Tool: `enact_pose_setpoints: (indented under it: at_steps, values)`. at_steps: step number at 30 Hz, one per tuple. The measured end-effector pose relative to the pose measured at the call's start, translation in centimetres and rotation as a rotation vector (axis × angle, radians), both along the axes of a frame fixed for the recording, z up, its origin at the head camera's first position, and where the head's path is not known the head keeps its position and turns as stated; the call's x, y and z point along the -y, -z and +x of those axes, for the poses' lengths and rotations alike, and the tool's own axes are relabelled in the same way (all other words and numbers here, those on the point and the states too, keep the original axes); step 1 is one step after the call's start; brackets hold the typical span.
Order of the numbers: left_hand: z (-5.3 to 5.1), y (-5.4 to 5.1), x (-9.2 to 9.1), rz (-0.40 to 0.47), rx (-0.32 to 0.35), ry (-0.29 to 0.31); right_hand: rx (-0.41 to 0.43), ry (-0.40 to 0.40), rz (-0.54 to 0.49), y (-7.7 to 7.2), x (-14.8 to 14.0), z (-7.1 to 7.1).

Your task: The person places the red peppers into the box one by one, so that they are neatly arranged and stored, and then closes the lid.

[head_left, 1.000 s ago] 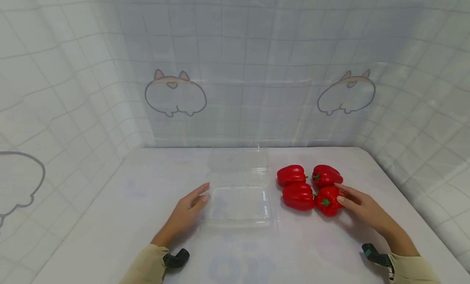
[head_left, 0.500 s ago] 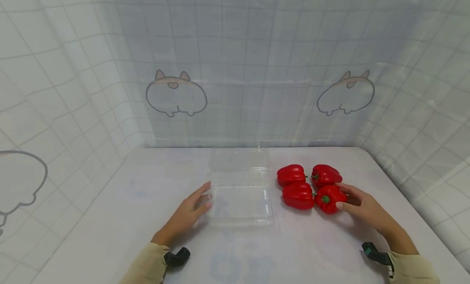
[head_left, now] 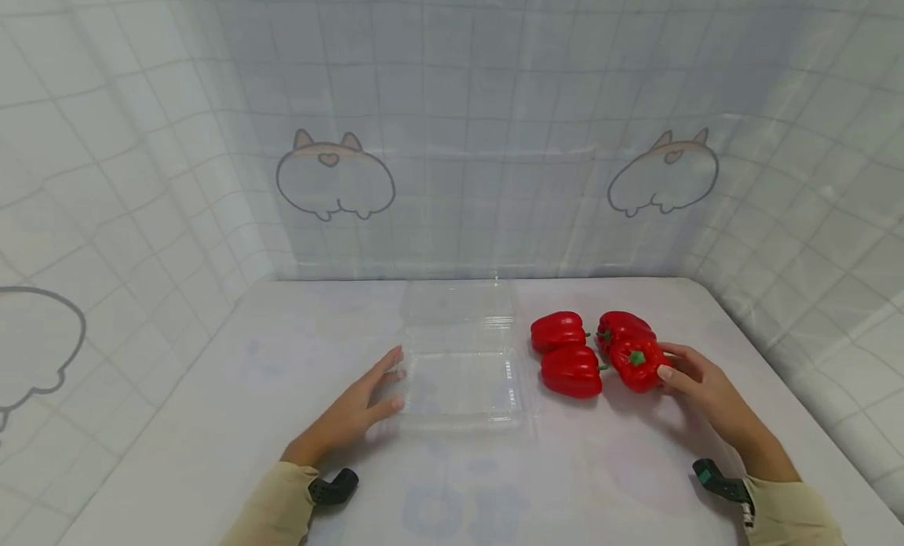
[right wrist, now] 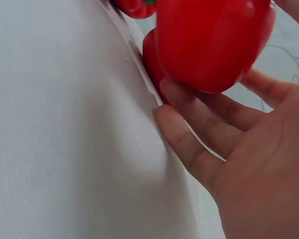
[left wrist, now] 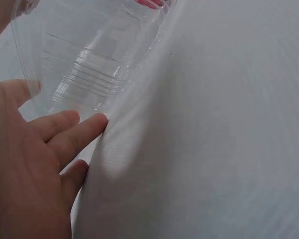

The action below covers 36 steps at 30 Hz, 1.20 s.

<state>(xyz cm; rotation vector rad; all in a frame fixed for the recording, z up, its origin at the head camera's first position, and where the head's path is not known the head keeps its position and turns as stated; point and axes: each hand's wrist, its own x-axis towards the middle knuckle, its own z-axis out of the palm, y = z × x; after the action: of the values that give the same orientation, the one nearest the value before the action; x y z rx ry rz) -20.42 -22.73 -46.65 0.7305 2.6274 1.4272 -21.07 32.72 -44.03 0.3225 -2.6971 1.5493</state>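
Right hand gripped a red pepper at three o'clock of the clear container, thumb opposing fingers, apparently against slipping; left hand, fingers relaxed, stayed at nine, perhaps for steadying; three other peppers lay between them

Well behind the bare left fingers, past the wrist, lies a beige cloth sleeve with soft creases near its cuff. At that cuff, on the thumb side, sits a black, elbow-shaped device with a rounded end. Behind the bare right fingers is a matching beige sleeve; its bent black device bears a small green patch on the end nearer those fingers, with a narrow silvery strip beside the cuff.
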Motion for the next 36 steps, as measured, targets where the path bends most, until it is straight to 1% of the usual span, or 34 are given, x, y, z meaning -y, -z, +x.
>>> enact_pose_setpoints:
  at_steps: [4,9,15,24,30,36]
  values:
    - [-0.1,0.1,0.1,-0.002,0.016,0.017,-0.033,-0.002,-0.043,0.0,0.3,0.2]
    - [-0.1,0.2,0.1,-0.014,0.025,0.011,-0.019,0.001,-0.061,0.1,0.5,0.3]
    - [0.0,-0.2,-0.1,-0.017,0.041,0.005,-0.016,-0.011,-0.069,0.1,0.7,0.2]
    - [0.3,-0.5,-0.2,-0.009,0.039,0.003,0.002,-0.008,-0.081,-0.3,1.1,0.1]
    - [0.2,-0.4,-0.2,-0.008,0.049,-0.003,0.022,0.009,-0.094,-0.3,1.3,0.1]
    - [0.1,-0.1,-0.2,-0.015,0.037,-0.004,0.022,0.033,-0.094,-0.3,1.4,0.0]
